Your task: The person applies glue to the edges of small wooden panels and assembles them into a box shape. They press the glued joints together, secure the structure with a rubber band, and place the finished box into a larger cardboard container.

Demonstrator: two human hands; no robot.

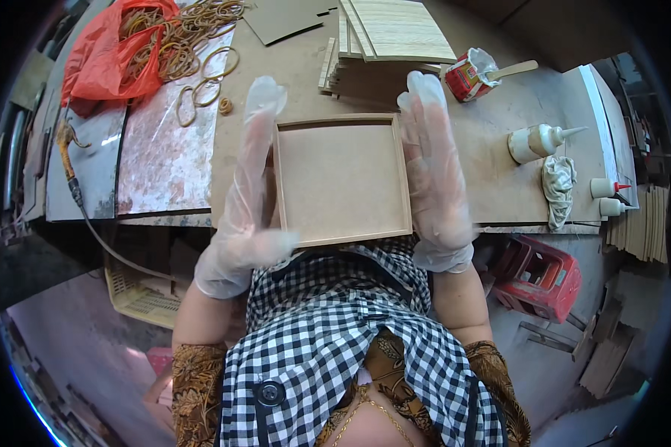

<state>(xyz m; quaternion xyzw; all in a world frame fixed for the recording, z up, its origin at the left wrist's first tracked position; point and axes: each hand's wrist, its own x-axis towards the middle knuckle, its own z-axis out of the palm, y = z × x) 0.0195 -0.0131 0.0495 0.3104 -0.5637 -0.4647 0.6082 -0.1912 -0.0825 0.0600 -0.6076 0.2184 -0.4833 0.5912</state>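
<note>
A shallow square wooden tray with a thin raised rim lies between my hands at the table's front edge. My left hand, in a clear plastic glove, stands edge-on along its left side. The fingers there are straight and point away from me; the thumb, blurred, reaches toward the near left corner. Along the tray's right side is my right hand, gloved the same way, fingers outstretched and the palm turned to the rim. Both palms are at or against the sides; how firmly they press cannot be seen.
Beyond the tray stand stacked wood panels. Right of them are a red tub with a wooden stick, a glue bottle and a crumpled cloth. Rubber bands spill from a red bag. A red stool stands below.
</note>
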